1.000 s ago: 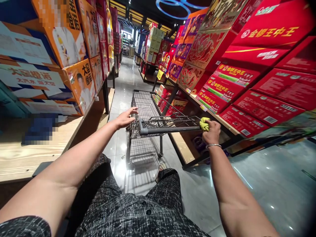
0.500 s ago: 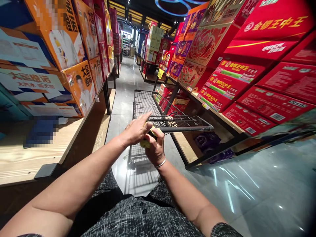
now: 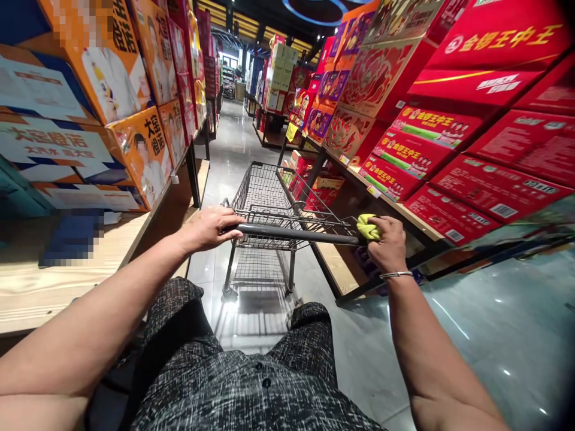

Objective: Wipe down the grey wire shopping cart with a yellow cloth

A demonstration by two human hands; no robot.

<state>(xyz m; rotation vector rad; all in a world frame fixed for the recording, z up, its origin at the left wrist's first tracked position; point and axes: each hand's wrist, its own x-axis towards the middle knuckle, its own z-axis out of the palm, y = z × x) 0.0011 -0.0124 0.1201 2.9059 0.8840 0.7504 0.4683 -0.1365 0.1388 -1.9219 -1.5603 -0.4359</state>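
A black wire shopping cart stands in the aisle before me, its grey handle bar running across. My left hand is closed over the left end of that bar. At the bar's right end, my right hand clutches a bunched yellow-green cloth, which lies against the handle. The palm side of the right hand is hidden, so I cannot tell whether it also grips the bar. From above, the wire basket shows nothing I can make out inside it.
Stacked orange and white cartons sit on a wooden shelf at the left. Red gift boxes line the right shelf, whose black metal frame comes close to the cart. Shiny grey floor tiles run down the aisle.
My hands, close together around the cloth before, have parted. The left moved left onto the handle, and the right carried the cloth to the right end. The cart has turned slightly.
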